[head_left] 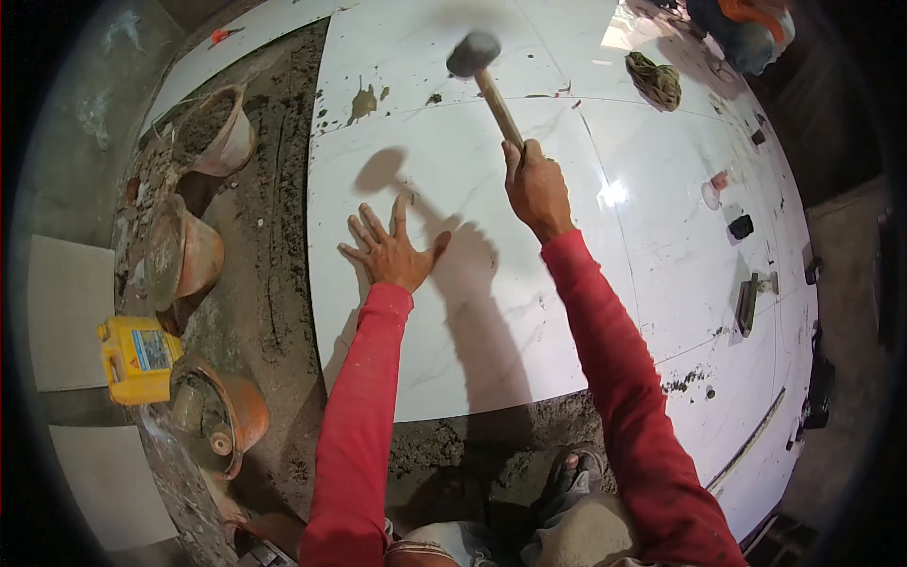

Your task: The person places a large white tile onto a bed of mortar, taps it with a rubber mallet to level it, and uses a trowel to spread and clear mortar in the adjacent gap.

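My left hand (397, 248) lies flat with fingers spread on a large white marbled tile (472, 350). My right hand (537, 189) grips the wooden handle of a mallet (474, 55) with a dark head, raised over the tile up and to the right of my left hand. The mallet's shadow falls beside my left hand. The tile's left and lower edges border grey mortar (453, 439), where my feet are.
Three mortar buckets (231, 142) and a yellow jerrycan (132, 364) line the left, near loose tiles (71, 302). On the right tiles lie a cloth bundle (652, 80), a hand tool (746, 307) and small objects. Another person (742, 28) is at the top right.
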A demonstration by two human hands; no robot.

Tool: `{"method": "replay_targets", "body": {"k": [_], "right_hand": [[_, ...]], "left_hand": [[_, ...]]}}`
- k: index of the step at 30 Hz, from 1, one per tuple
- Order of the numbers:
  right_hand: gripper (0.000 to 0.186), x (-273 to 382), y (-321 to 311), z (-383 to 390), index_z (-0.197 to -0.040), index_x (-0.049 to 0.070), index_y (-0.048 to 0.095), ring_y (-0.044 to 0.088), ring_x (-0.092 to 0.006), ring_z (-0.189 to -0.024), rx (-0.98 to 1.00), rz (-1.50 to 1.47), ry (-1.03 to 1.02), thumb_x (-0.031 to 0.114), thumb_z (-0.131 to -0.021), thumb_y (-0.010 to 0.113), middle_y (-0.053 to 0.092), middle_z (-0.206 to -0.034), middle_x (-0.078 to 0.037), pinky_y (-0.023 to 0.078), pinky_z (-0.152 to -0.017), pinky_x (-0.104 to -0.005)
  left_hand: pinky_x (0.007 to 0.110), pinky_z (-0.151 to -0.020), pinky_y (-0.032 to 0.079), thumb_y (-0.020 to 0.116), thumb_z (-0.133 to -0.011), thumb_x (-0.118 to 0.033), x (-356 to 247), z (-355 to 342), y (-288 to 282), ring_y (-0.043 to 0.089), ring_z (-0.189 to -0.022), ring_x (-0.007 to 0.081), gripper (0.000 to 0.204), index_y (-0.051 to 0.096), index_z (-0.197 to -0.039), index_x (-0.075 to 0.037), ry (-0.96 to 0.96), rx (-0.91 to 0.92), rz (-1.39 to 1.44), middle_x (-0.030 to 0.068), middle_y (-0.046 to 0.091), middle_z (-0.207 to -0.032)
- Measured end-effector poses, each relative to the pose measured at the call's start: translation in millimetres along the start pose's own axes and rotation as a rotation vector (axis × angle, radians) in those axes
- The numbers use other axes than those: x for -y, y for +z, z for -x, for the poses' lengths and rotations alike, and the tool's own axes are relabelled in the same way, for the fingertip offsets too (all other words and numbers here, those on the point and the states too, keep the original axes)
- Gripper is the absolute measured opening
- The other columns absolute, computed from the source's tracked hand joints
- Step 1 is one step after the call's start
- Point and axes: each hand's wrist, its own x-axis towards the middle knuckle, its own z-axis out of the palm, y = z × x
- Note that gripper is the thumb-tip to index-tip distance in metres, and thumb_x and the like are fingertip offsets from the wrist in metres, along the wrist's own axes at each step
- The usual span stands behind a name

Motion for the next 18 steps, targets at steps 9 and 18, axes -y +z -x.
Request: {"method": "replay_targets", "body": {"k": [9,18], "right_hand": [[0.036,-11.6,-18.5,16.9,-0.108,0.004,0.044,0.064,-0.0529,-0.068,0.061,-0.042,0.138,0.040,-0.105,0.046,0.064,-0.071,-0.030,0.050,-0.062,-0.0614],[0.034,-11.2,-50.8,81.9,-0.104,0.003,0.041,0.059,-0.0507,-0.059,0.067,-0.063,0.186,0.037,-0.105,0.047,0.061,-0.064,-0.026,0.047,-0.055,-0.0594]], "left_hand": [[0.081,-0.106,0.022,0.037,-0.097,-0.072,1.2,-0.1,23.2,0.015,-0.151,0.0455,0.076,0.016,-0.161,-0.037,0.162,-0.131,-0.090,0.0167,0.013,-0.167],[0.079,-0.107,0.027,0.033,-0.104,-0.059,-12.2,11.3,17.4,0.020,-0.151,0.0413,0.060,0.019,-0.160,-0.041,0.147,-0.165,-0.158,0.0048,0.016,-0.168]]}}
